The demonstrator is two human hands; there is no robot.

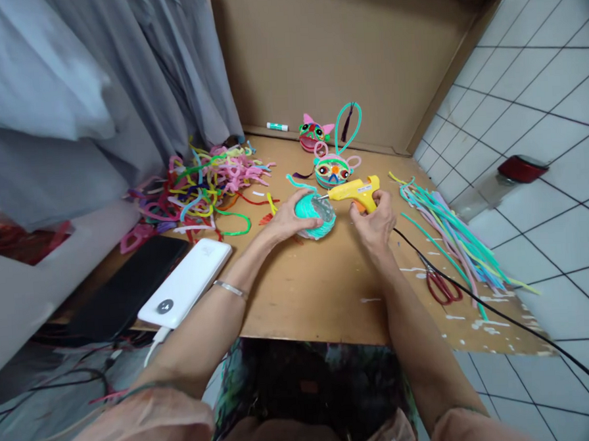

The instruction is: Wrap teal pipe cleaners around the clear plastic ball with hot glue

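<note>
My left hand (289,217) is closed around a round clear ball partly wrapped in teal pipe cleaner (314,214), held just above the cardboard board (308,292). A loose teal end curls up from it. My right hand (373,221) grips a yellow hot glue gun (355,191), its nozzle touching the top of the ball. The gun's black cord (476,300) runs off to the right.
Two finished pipe-cleaner faces (331,169) stand behind the ball, with a glue stick (277,126) further back. A tangled pile of coloured pipe cleaners (204,189) lies left, straight ones (448,229) and red scissors (441,285) right. A white power bank (186,285) and black phone (130,285) lie near left.
</note>
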